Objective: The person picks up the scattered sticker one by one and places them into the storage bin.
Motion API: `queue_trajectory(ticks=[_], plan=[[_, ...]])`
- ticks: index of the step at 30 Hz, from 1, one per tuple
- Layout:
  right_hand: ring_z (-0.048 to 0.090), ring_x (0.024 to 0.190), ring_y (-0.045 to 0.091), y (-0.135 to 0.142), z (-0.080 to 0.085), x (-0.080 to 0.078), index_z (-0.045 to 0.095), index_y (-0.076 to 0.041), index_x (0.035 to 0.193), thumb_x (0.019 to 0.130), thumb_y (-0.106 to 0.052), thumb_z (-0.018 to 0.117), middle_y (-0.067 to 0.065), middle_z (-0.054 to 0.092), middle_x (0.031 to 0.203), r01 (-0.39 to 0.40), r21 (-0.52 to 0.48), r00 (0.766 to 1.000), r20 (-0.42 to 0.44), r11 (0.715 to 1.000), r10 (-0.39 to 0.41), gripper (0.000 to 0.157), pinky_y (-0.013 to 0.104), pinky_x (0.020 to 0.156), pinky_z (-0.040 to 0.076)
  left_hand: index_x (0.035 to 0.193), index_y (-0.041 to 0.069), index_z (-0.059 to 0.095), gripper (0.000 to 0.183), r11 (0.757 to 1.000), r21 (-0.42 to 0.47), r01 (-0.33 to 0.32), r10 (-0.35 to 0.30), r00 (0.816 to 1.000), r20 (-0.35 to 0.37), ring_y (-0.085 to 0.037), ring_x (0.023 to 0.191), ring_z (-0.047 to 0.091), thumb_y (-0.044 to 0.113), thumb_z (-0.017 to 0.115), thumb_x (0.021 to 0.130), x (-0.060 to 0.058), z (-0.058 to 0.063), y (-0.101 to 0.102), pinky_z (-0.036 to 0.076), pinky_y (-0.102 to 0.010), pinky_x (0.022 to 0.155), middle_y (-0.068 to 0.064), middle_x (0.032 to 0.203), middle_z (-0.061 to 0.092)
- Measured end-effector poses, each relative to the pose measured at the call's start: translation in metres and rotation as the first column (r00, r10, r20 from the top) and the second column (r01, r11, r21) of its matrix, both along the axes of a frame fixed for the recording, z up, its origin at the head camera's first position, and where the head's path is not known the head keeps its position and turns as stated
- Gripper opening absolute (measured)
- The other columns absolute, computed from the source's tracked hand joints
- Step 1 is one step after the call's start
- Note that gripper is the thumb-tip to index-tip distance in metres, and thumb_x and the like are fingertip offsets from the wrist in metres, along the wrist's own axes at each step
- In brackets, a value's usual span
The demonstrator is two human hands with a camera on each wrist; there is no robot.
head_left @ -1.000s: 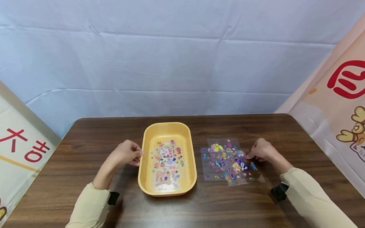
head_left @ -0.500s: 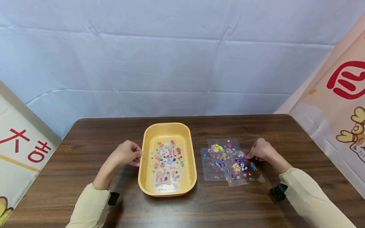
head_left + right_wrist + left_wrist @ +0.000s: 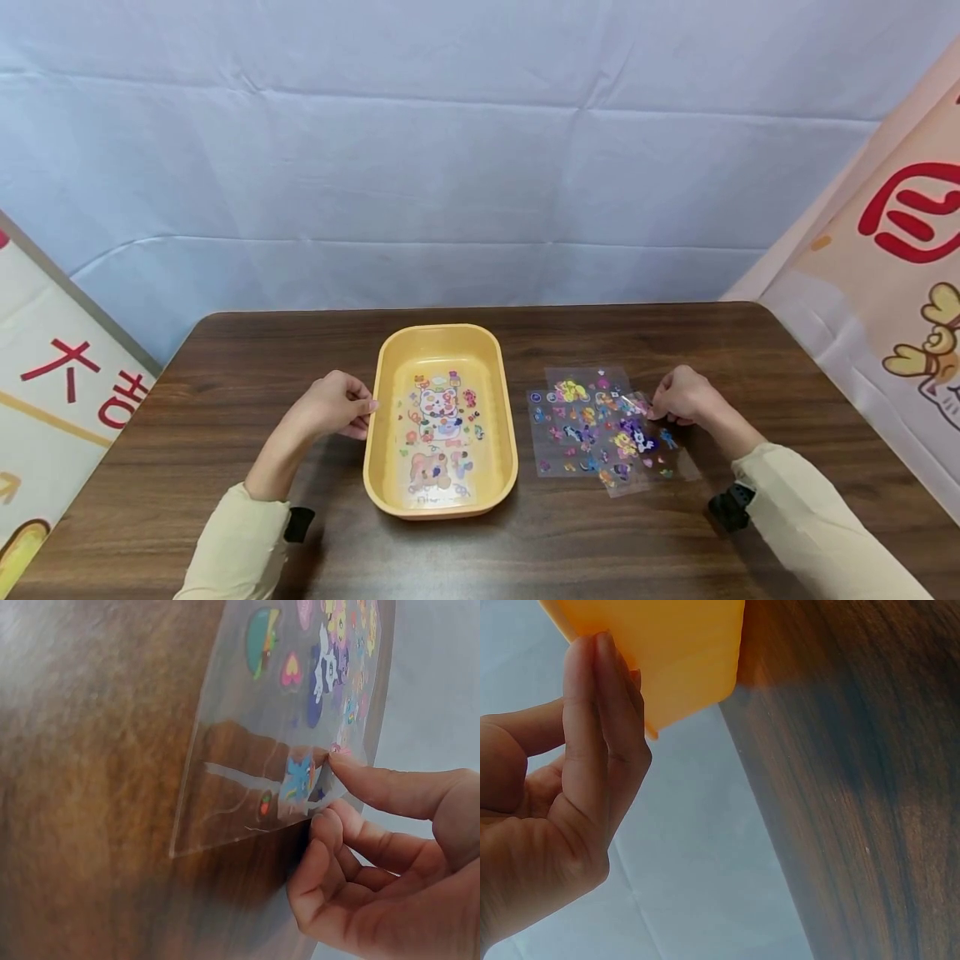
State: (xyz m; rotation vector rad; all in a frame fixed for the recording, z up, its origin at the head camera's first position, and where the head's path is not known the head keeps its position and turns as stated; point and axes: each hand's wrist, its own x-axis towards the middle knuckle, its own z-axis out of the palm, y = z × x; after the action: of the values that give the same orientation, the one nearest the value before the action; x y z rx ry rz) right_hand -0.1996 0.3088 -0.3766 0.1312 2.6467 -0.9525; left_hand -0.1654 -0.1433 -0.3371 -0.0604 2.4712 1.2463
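Observation:
My left hand grips the left rim of a yellow plastic tray, thumb on the rim and fingers along the outer wall. In the left wrist view the fingers lie against the tray's wall. Inside the tray lies a clear sticker sheet with bear pictures. To the right, my right hand pinches the right edge of a transparent sheet of pony stickers. Seen from the right wrist, thumb and forefinger meet at the edge of this sheet. It overlaps another clear sticker sheet on the table.
The tray and sheets are on a dark wood-grain table. Behind its far edge hangs a pale cloth backdrop. Printed banners with red characters stand at the left and right.
The pinched sticker sheet has shifted slightly, its lower edge now a little nearer the front of the table. The left hand and tray stay in place.

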Motion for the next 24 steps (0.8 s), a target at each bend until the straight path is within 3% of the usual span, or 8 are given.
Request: queue_trajectory(ticks=[7, 24], plan=[[0.047, 0.052, 0.015, -0.0013, -0.001, 0.0007, 0.056, -0.001, 0.064, 0.075, 0.003, 0.061, 0.003, 0.052, 0.056, -0.005, -0.001, 1.0, 0.015, 1.0, 0.005, 0.012, 0.028, 0.047, 0.046, 0.086, -0.01, 0.059, 0.014, 1.0, 0.006, -0.001, 0.002, 1.0, -0.006, -0.015, 0.055, 0.061, 0.002, 0.054, 0.091, -0.0016, -0.0033, -0.0007, 0.057, -0.033, 0.059, -0.013, 0.07, 0.06], [0.046, 0.053, 0.016, 0.002, -0.0011, 0.0026, 0.057, 0.003, 0.071, 0.081, 0.004, 0.06, 0.006, 0.053, 0.063, -0.038, -0.063, 0.999, 0.013, 0.997, 0.039, 0.01, 0.028, 0.047, 0.042, 0.086, -0.01, 0.06, 0.014, 1.0, 0.009, 0.007, -0.006, 1.0, -0.013, -0.015, 0.055, 0.061, 0.002, 0.054, 0.091, -0.0023, -0.0046, -0.0013, 0.057, -0.034, 0.059, -0.013, 0.07, 0.06]])
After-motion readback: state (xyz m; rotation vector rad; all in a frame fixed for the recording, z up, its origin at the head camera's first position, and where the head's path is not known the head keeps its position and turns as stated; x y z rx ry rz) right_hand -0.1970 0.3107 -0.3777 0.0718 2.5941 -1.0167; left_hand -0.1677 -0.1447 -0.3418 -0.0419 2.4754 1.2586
